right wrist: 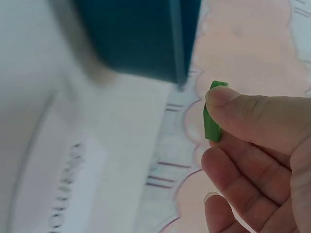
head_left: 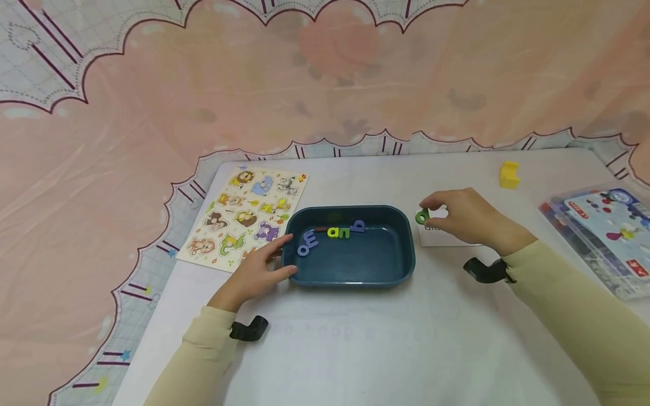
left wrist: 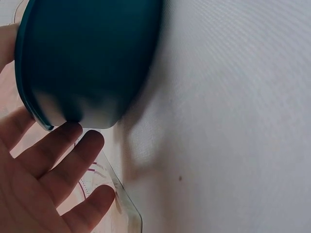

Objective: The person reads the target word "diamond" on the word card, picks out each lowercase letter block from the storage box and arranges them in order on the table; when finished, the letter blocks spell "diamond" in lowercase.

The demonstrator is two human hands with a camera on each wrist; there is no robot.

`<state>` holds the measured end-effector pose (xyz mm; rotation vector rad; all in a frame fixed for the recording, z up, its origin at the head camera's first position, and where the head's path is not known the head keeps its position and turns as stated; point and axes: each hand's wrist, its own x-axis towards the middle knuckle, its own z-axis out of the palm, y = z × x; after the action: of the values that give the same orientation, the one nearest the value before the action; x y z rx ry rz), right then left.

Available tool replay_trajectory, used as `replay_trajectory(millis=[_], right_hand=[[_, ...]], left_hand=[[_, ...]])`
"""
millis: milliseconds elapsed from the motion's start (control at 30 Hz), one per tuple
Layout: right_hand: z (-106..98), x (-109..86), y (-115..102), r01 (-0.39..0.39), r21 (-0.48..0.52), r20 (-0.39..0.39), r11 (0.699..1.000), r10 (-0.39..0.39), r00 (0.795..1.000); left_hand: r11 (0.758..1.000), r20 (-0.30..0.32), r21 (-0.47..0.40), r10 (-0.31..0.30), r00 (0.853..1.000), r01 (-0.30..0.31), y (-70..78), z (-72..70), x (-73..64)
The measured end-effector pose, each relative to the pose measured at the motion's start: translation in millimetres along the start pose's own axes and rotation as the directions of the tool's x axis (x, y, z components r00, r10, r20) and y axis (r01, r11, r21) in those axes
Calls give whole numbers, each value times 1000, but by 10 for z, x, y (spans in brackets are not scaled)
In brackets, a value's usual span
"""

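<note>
My right hand (head_left: 464, 217) pinches a small green plastic letter (head_left: 422, 216) with a round hole, just right of the blue-green tray (head_left: 350, 276). In the right wrist view, the green letter (right wrist: 212, 114) shows edge-on between thumb and index finger. Below that hand lies a white card (head_left: 444, 239) with printed text, partly covered by the fingers. At the tray's left end, my left hand (head_left: 256, 276) touches the rim with thumb and fingertips, its fingers relaxed. Inside the tray are purple letters (head_left: 303, 250), yellow-green letters (head_left: 333, 233) and a small reddish piece.
A sheet of animal stickers (head_left: 246, 219) lies left of the tray, partly behind the left hand. On the right sits a clear plastic case (head_left: 609, 231) with a printed lid. A yellow block (head_left: 509, 175) stands near the table's back edge. Patterned cloth (head_left: 355, 101) hangs behind.
</note>
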<state>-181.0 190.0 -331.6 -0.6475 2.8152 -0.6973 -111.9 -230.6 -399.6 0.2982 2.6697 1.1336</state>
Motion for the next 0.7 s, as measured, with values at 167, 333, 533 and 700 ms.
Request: replay_trajectory(millis=[167,333,533,700], right_hand=[[105,-75,167,-50,31,27,998,49,998],[224,-97,277,-62,39,25,997,61,998],[353,-94,375,-23,33,13,999,23,1000],[435,-95,409,-15,53,22,998,14,1000]], left_hand=[[1000,2,-5,1,1000,-1,8,-8,-1],[1000,-3,-5,-5,1000,5,-2,-8,-2],[1000,-14,-11,-25,1000,25,-4,7,-5],[999,-18,-17,-33,999,33,-10,24,0]])
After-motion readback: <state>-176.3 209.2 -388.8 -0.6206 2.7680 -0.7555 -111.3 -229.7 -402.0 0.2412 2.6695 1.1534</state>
